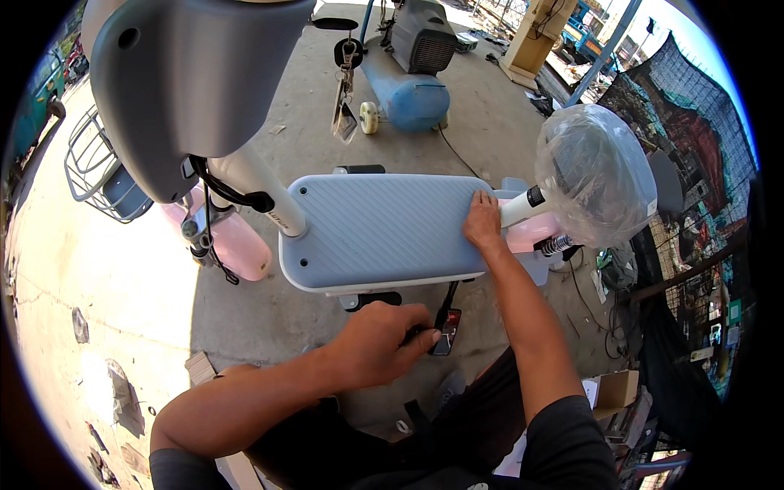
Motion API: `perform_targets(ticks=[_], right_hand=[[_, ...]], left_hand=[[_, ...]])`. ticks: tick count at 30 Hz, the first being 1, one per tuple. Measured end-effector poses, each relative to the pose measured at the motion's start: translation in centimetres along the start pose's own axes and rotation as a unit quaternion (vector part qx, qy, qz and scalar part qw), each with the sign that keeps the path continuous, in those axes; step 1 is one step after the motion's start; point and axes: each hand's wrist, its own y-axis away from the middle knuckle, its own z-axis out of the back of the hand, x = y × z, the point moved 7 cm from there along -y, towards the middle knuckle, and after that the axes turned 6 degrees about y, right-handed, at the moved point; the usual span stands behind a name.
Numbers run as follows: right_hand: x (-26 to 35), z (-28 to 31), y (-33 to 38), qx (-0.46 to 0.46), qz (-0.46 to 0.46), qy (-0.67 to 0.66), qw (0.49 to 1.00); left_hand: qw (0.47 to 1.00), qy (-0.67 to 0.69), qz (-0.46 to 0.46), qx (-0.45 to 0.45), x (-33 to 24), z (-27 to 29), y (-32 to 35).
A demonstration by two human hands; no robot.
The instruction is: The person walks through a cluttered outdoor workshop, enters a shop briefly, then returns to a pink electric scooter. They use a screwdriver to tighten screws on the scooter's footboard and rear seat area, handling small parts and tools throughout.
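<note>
A pale electric scooter stands crosswise before me, its grey ribbed footboard [392, 224] level. My right hand [483, 219] is at the footboard's right end, fingertips bent together at the far corner; what they may pinch is hidden. My left hand [380, 343] is closed in front of the near edge, apart from the board, thumb against the bent forefinger. Whatever is inside it I cannot make out. Dark fasteners [303, 262] sit in the board's left corners. Below the near edge are a black footpeg [371, 300] and a black kickstand [446, 304].
The grey front shield [196, 82] rises at left above a pink front fender [241, 249]. A plastic-wrapped seat [592, 175] stands at right. Beyond are hanging keys [345, 82] and a blue air compressor [412, 102]. A flat dark phone-like object [446, 333] lies on the ground; a cardboard box [616, 392] is at lower right.
</note>
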Motion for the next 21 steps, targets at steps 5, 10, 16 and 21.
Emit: perform_targets(ticks=[5, 10, 16, 21], right_hand=[[-3.5, 1.2, -1.6, 0.090, 0.031, -0.091, 0.991], [4.8, 9.4, 3.9, 0.031, 0.097, -0.273, 0.957], [14.9, 21.1, 11.1, 0.145, 0.191, -0.540, 0.807], [18.3, 24.9, 13.0, 0.080, 0.328, -0.457, 0.823]], left_hand=[[0.995, 0.077, 0.044, -0.049, 0.9, 0.8, -1.2], [0.914, 0.342, 0.179, -0.123, 4.1, 3.0, -0.6], [0.858, 0.427, 0.210, -0.192, 6.8, 3.6, 0.0], [0.860, 0.450, 0.163, -0.176, 4.8, 4.3, 0.2]])
